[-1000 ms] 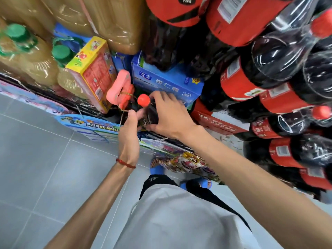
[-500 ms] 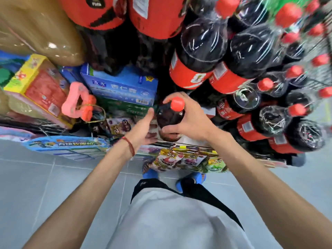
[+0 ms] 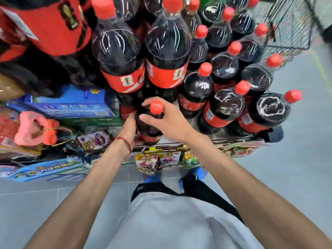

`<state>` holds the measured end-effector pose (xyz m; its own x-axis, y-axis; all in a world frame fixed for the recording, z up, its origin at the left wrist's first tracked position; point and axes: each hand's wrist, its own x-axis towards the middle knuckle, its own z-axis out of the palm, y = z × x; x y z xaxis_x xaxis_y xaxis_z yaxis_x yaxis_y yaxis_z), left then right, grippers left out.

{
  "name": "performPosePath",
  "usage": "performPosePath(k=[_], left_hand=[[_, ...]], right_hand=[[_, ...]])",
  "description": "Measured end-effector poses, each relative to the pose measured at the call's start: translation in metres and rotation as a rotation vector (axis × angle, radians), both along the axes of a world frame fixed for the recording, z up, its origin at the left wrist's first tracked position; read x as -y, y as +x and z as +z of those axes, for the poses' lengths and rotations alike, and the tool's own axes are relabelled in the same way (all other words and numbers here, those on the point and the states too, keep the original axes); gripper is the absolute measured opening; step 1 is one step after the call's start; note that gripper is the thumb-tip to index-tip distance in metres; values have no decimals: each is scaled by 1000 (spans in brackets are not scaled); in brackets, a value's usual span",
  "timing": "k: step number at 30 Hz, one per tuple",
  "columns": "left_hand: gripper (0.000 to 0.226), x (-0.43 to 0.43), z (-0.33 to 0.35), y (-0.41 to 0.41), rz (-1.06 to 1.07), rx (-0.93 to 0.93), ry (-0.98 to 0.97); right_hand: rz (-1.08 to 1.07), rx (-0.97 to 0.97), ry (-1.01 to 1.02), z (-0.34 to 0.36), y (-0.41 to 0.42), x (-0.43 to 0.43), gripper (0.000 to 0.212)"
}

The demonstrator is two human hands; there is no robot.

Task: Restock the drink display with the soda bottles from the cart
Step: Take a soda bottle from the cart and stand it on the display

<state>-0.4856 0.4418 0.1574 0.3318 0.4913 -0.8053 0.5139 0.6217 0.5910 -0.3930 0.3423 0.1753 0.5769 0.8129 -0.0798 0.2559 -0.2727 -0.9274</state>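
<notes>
We hold both arms extended forward and down. Our right hand (image 3: 169,121) grasps the dark plastic soda bottle with a red cap (image 3: 148,127) at its shoulder, fingers spread around the neck. Our left hand (image 3: 128,129) curls round the bottle's lower left side. The bottle is upright at the front edge of the display shelf (image 3: 224,136), just beside the large red-labelled cola bottles (image 3: 195,87). Half a second earlier, the left hand lay released beside the bottle.

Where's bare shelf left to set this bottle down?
A pale strip of shelf shows right of the held bottle, before the front row of cola bottles. Behind, large bottles pack tight; left, boxes crowd.
</notes>
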Motion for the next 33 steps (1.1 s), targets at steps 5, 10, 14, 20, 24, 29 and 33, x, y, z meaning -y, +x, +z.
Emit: performPosePath(k=[5, 10, 14, 20, 24, 29, 33], left_hand=[[43, 36, -5, 28, 73, 22, -12], [44, 66, -12, 64, 47, 55, 9], [46, 81, -24, 76, 84, 144, -53], [50, 83, -29, 77, 118, 158, -86], [52, 80, -26, 78, 46, 122, -113], [51, 76, -27, 80, -52, 84, -149], [46, 62, -34, 82, -132, 82, -176]], right_hand=[[-44, 37, -12, 4, 20, 23, 35], [-67, 56, -83, 13, 54, 57, 33], [-44, 129, -164, 17, 61, 70, 37], [-110, 135, -43, 15, 57, 76, 37], [-263, 213, 30, 8, 47, 72, 33], [-361, 171, 61, 8, 37, 72, 19], [-469, 203, 28, 5, 24, 59, 18]])
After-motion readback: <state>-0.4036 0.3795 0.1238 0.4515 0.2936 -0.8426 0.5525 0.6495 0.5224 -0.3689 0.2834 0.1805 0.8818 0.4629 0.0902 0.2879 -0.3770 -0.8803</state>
